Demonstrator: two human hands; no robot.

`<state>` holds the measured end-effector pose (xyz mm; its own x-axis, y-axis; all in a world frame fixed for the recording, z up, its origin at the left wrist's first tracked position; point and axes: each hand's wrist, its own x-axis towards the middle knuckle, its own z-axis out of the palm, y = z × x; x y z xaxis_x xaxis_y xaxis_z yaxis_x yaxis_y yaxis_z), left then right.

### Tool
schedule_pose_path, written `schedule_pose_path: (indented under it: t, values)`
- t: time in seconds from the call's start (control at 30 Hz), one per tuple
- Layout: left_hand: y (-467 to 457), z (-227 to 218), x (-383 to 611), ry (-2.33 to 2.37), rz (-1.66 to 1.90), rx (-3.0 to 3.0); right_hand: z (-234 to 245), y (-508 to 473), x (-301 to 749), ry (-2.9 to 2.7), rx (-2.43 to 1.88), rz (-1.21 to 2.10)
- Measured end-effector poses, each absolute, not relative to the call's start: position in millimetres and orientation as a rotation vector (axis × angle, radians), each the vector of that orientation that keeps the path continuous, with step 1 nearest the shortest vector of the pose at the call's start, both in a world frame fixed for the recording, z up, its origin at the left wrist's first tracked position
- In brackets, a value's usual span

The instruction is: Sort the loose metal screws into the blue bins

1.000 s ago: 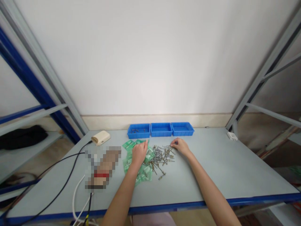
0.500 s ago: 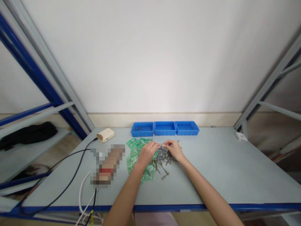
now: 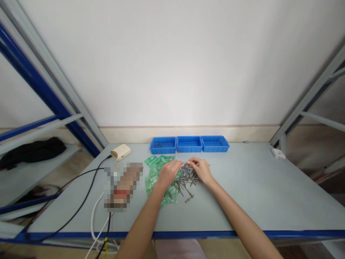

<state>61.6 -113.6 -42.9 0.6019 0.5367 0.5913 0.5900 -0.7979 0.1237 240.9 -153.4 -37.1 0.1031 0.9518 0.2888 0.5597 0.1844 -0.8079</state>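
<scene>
My left hand (image 3: 170,173) reaches over green plastic bags (image 3: 153,180), its fingertips pinched together above a pile of metal screw-like fasteners (image 3: 184,175). Facing it across a small gap, my right hand (image 3: 199,168) pinches thumb against forefinger at the pile's far right edge. Something small and pale or metallic shows between the two sets of fingertips, too small to name. Under the hands, the loose pieces are silver and brass-coloured, and some longer ones (image 3: 189,197) stick out toward me. Small parts show through the bags.
Behind the pile stand three blue trays; the left tray (image 3: 162,151) holds several small parts, beside the middle tray (image 3: 189,149) and right tray (image 3: 215,148). At left are a cream device (image 3: 120,152), a blurred-out item (image 3: 125,185) and cables (image 3: 93,190). A white adapter (image 3: 278,154) lies far right.
Both hands stay pinched over the pile, with only slight shifts of the fingers. The whole view has moved a little, so the table appears slightly higher.
</scene>
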Motion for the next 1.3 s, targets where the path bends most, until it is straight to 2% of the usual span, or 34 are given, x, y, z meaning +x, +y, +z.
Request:
schedule_pose_path:
  t: [0.67, 0.8, 0.93, 1.13, 1.3]
  values:
    - [-113.9, -46.0, 61.7, -1.034, -0.950, -2.784, -34.6, -159.3, 240.3, -1.673, -1.445, 0.507]
    - [-108.4, -44.9, 58.9, -1.311, -1.005, -2.749, -29.8, -155.4, 238.5, -1.659, -1.536, 0.559]
    - [-100.1, -39.8, 54.2, -1.685, -0.866, -2.666, -11.9, -118.9, 223.4, -1.635, -1.580, 0.596]
    - [-99.6, -37.5, 52.1, -1.646, -0.570, -2.759, 33.5, -36.3, 181.8, -1.643, -1.698, 0.547]
    - [-101.7, -36.1, 51.2, -1.669, -0.527, -2.766, 47.3, -41.8, 198.3, -1.640, -1.838, 0.314]
